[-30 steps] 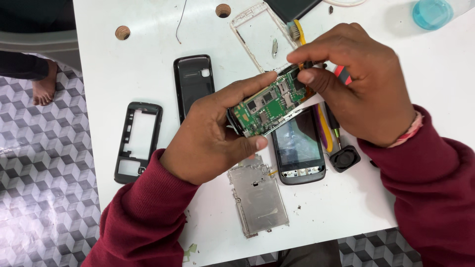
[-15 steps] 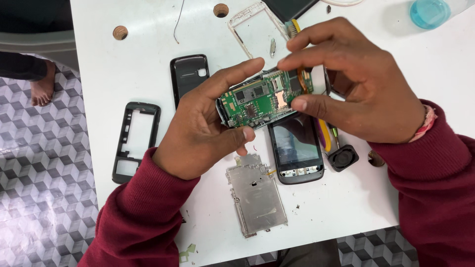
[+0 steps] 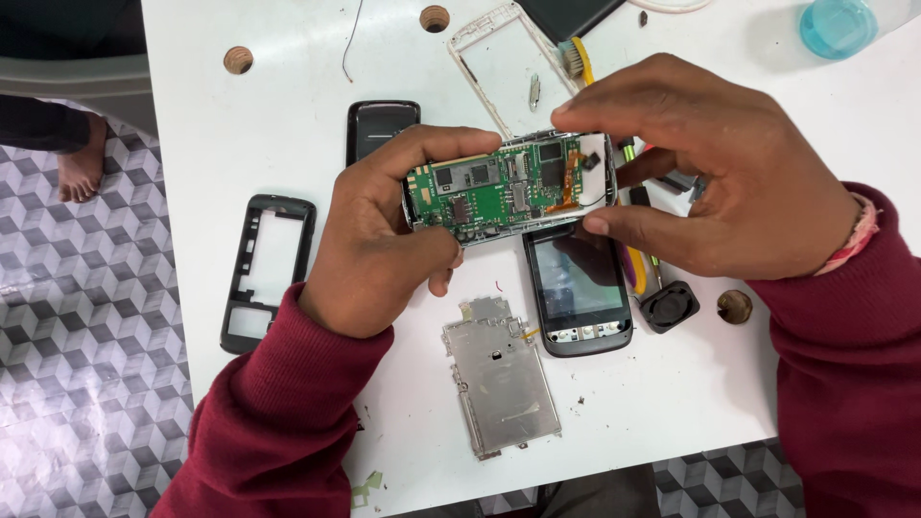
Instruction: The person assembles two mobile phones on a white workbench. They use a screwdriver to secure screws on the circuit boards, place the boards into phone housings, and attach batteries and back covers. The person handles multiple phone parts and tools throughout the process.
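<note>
Two hands meet over the middle of a white table (image 3: 288, 153) in the head view, both in dark red sleeves. The left hand (image 3: 384, 249) holds a green circuit board (image 3: 504, 187) by its left end, with its fingers (image 3: 432, 144) curled over the top edge and the thumb under the lower edge, clamped on the board. The right hand (image 3: 720, 182) closes on the board's right end, index finger on the top corner and thumb at the bottom corner, pinching the end where an orange flex strip and a small black wire sit. The board is lifted above the table, lying lengthwise from left to right with its component side up.

Just below the board lies a phone front with a dark screen (image 3: 580, 288), partly shadowed by the right hand. Beside that, nearer the person, rests a silver metal shield plate (image 3: 504, 379). A black phone frame (image 3: 264, 269) lies well to the left, close to the table edge. A black back cover (image 3: 379, 125) lies above the left hand, and a clear frame (image 3: 499, 58) lies further up. A small black square part (image 3: 670, 307) sits right of the screen. A blue lid (image 3: 837, 26) stands in the far right corner. A bare foot (image 3: 82, 158) shows on the patterned floor at the left.
</note>
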